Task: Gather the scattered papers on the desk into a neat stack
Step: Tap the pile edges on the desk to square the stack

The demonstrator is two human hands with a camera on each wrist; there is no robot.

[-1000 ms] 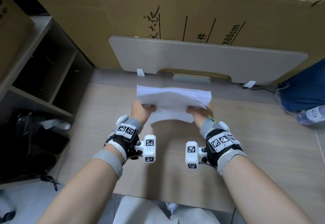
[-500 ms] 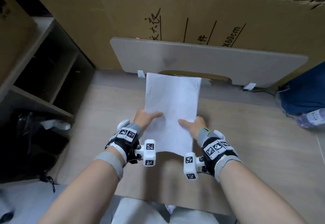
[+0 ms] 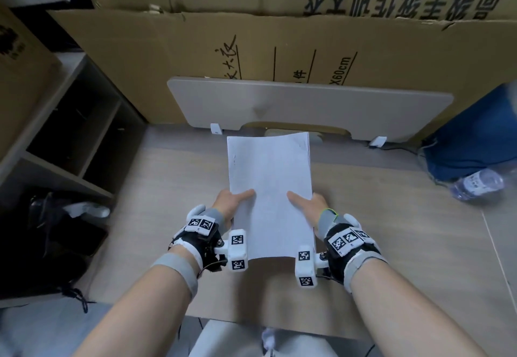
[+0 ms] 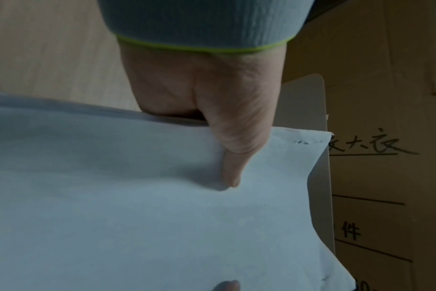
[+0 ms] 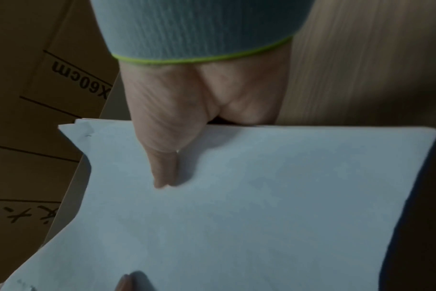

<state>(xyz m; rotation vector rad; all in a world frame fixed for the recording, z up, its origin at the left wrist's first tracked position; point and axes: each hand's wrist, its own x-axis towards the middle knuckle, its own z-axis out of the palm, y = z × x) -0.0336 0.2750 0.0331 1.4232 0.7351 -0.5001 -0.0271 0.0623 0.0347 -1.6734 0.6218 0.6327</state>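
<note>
One stack of white papers (image 3: 270,188) is held over the wooden desk (image 3: 391,230), its long side pointing away from me and its far end curving slightly. My left hand (image 3: 233,201) grips the stack's left edge near the close end, thumb on top, fingers hidden beneath. My right hand (image 3: 306,202) grips the right edge the same way. In the left wrist view the thumb (image 4: 236,153) presses on the top sheet (image 4: 137,206). The right wrist view shows the right thumb (image 5: 162,163) lying on the paper (image 5: 261,206), whose edges look roughly aligned.
A grey board (image 3: 307,102) leans against large cardboard boxes (image 3: 279,48) at the back of the desk. Open shelves (image 3: 70,146) stand to the left. A blue bag (image 3: 475,138) and a plastic water bottle (image 3: 478,184) lie at the right.
A second ago the stack stood on edge between both hands with its sheets fanned. It has since been tipped flat, top sheet facing up, with both thumbs now on top.
</note>
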